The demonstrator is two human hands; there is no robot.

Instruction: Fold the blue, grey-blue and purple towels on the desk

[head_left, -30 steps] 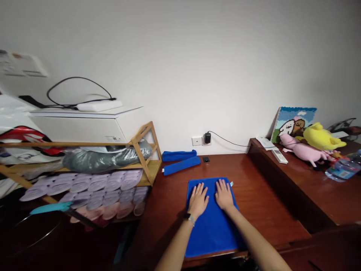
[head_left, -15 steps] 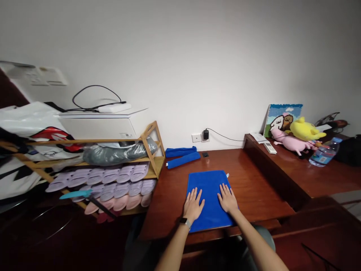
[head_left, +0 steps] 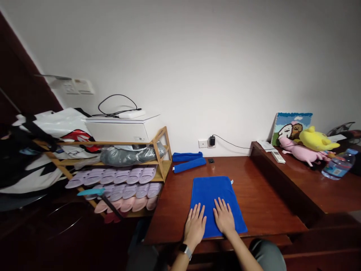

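Fingers lightly parted and gripping nothing, both my hands rest palm down on a blue cloth (head_left: 212, 191) spread near the front edge of the bench (head_left: 262, 195). Reading the cloth as a dial, from the left: two narrow blue strips (head_left: 188, 166) lie at eleven o'clock, folded or rolled, I can't tell which. At seven, my left hand (head_left: 194, 229) covers the near corner, its outer side reaching past the cloth's edge. At five, my right hand (head_left: 225, 221) sits wholly on the cloth. A white label (head_left: 232, 181) pokes out at one; farther off, at two, lies a remote control (head_left: 278, 156). I take this step to be pressing the cloth flat; to my mind the next move calls for even palms, or fingertips slipped under an edge without dragging a crease.
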